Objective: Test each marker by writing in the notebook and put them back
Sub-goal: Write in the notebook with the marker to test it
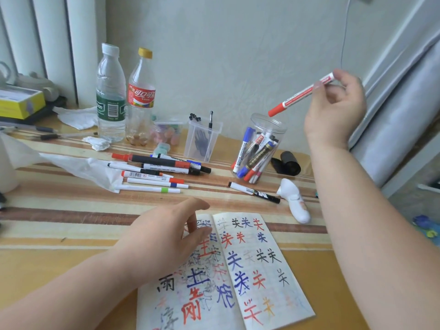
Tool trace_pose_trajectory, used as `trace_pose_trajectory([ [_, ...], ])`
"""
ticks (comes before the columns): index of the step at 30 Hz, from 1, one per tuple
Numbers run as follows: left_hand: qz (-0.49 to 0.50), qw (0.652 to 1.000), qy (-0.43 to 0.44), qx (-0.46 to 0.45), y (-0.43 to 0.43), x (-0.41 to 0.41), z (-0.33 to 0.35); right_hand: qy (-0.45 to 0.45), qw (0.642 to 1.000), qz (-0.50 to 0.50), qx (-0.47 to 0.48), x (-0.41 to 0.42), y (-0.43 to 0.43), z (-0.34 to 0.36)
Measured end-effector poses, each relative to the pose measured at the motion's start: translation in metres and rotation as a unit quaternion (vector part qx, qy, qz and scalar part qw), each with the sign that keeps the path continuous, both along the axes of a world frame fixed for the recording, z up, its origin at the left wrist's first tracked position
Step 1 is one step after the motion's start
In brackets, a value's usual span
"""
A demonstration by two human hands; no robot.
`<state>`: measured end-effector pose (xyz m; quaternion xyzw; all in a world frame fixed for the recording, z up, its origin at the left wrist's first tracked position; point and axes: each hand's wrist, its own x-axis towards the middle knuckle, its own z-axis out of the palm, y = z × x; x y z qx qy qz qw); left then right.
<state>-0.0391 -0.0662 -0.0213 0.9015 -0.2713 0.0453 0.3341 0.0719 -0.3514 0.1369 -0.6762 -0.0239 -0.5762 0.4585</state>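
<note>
Red-capped marker (301, 93) tilted, cap down-left above marker jar (262, 148), pinched in right hand (338, 110); left hand (164, 236) open on notebook (262, 270).

Right hand (338, 108) pinches red marker (301, 94) above jar (266, 129); left hand (166, 236) on notebook (262, 270).

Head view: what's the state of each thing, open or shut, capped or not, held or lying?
red marker: capped, tilted above the jar, pinched by the right hand.
jar: upright, lidless, holding markers.
notebook: open flat, pages written on.
left hand: relaxed, over the notebook's left page.
water bottle: upright, capped.
cola bottle: upright, capped.
loose markers: lying on the table.
</note>
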Motion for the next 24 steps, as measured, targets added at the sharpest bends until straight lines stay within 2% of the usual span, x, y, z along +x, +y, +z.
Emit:
trace_pose_trajectory([
  [3, 0.002, 1.000, -0.002, 0.000, -0.001, 0.002, -0.003, 0.083, 0.994, -0.060, -0.047, 0.021, 0.002, -0.007],
  [5, 0.004, 1.000, -0.003, 0.000, -0.002, 0.003, -0.004, 0.181, 0.978, -0.077, -0.074, 0.030, 0.003, -0.017],
  [9, 0.001, 1.000, -0.001, 0.002, -0.003, 0.005, -0.005, 0.405, 0.897, -0.075, -0.158, 0.039, 0.008, -0.040],
  [11, 0.000, 1.000, -0.001, 0.002, -0.003, 0.005, -0.005, 0.455, 0.865, -0.097, -0.190, 0.037, 0.010, -0.045],
  [13, -0.001, 1.000, -0.003, 0.004, -0.003, 0.005, -0.005, 0.456, 0.852, -0.122, -0.226, 0.035, 0.012, -0.046],
  [15, -0.001, 1.000, -0.003, 0.010, -0.003, 0.004, -0.004, 0.377, 0.880, -0.138, -0.254, 0.029, 0.015, -0.050],
  [17, -0.001, 1.000, -0.008, 0.019, -0.003, 0.004, -0.003, 0.243, 0.927, -0.134, -0.252, 0.018, 0.027, -0.062],
  [18, 0.000, 1.000, -0.011, 0.024, -0.003, 0.004, -0.002, 0.200, 0.940, -0.109, -0.255, 0.014, 0.037, -0.071],
  [19, 0.002, 1.000, -0.013, 0.029, -0.003, 0.004, -0.002, 0.193, 0.940, -0.062, -0.273, 0.009, 0.050, -0.081],
  [20, 0.003, 0.999, -0.015, 0.033, -0.003, 0.003, -0.001, 0.224, 0.926, -0.003, -0.302, 0.006, 0.066, -0.091],
  [22, 0.004, 0.999, -0.025, 0.039, -0.002, 0.003, 0.000, 0.331, 0.858, 0.088, -0.383, 0.001, 0.096, -0.114],
  [24, 0.001, 0.999, -0.036, 0.037, -0.001, 0.001, 0.001, 0.376, 0.811, 0.111, -0.435, 0.004, 0.117, -0.134],
])
